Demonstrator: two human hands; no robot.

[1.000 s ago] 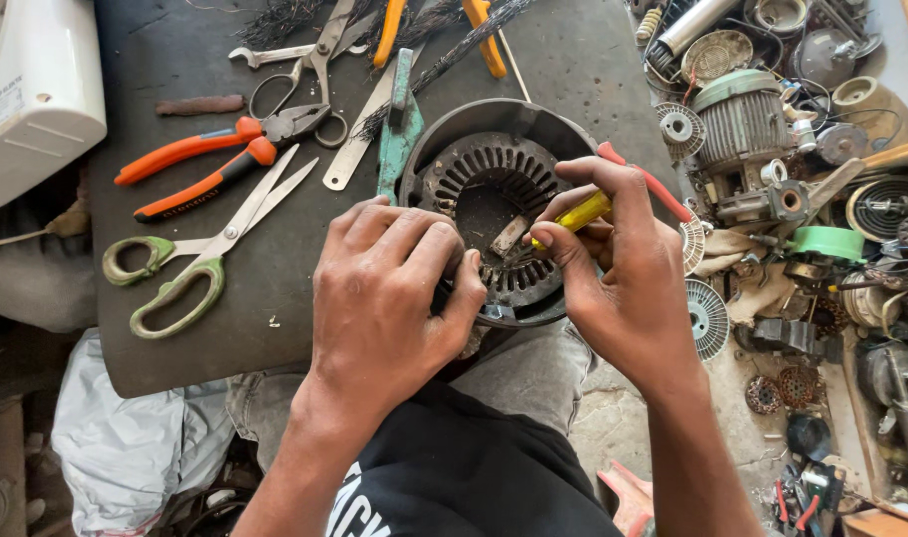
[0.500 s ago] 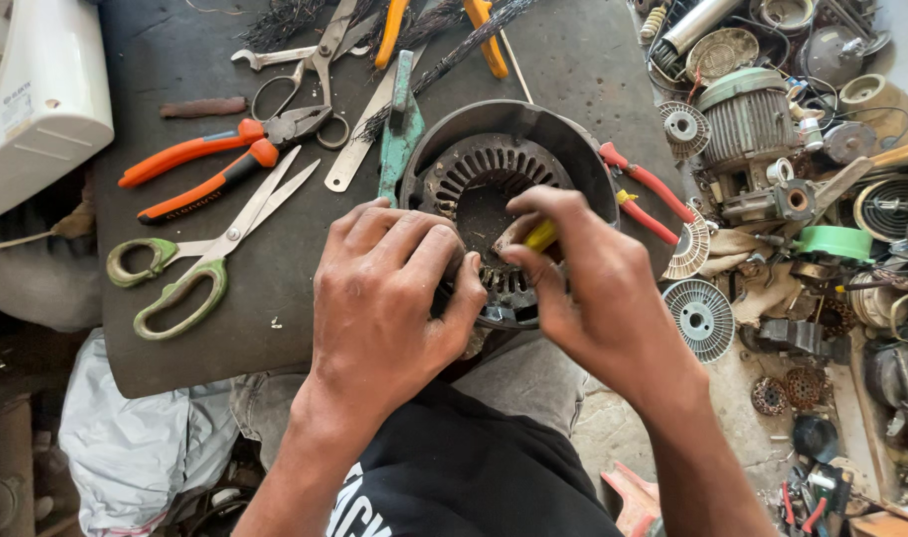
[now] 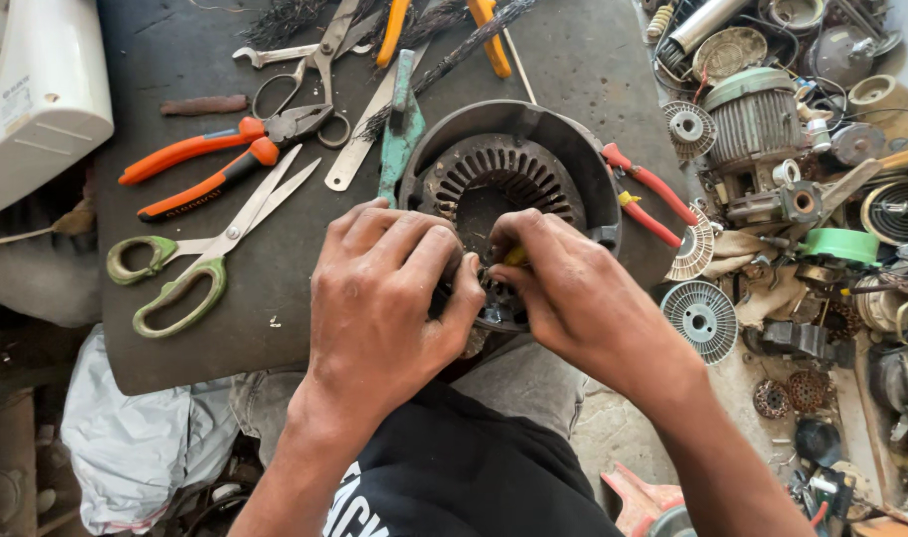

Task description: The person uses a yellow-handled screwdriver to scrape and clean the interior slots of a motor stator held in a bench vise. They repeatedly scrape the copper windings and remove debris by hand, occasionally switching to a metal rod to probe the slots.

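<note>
The stator (image 3: pixel 508 194) sits at the near edge of the dark board (image 3: pixel 225 328), partly over the person's lap, with its round opening facing up toward the camera. Both hands meet at its near rim. The left hand (image 3: pixel 384 288) lies over the near-left part of the rim with the fingers curled down against the metal, so it holds the stator steady; what is under the palm is hidden. The right hand (image 3: pixel 573 293) comes from the right side, and its fingers are closed narrow around a small yellow tool (image 3: pixel 514 257). Only a short yellow piece shows between the fingertips. Its long axis seems to point from the right hand toward the centre of the opening, but the tip is covered and I cannot tell which slot it meets.

So the stator lies directly ahead of both sets of fingers, and the right hand is the nearer one to the inner slots.

On the board to the left lie green scissors (image 3: pixel 175 268) and orange pliers (image 3: pixel 205 164), well apart from the hands. Red pliers (image 3: pixel 653 194) rest just beside the stator on its right.
</note>
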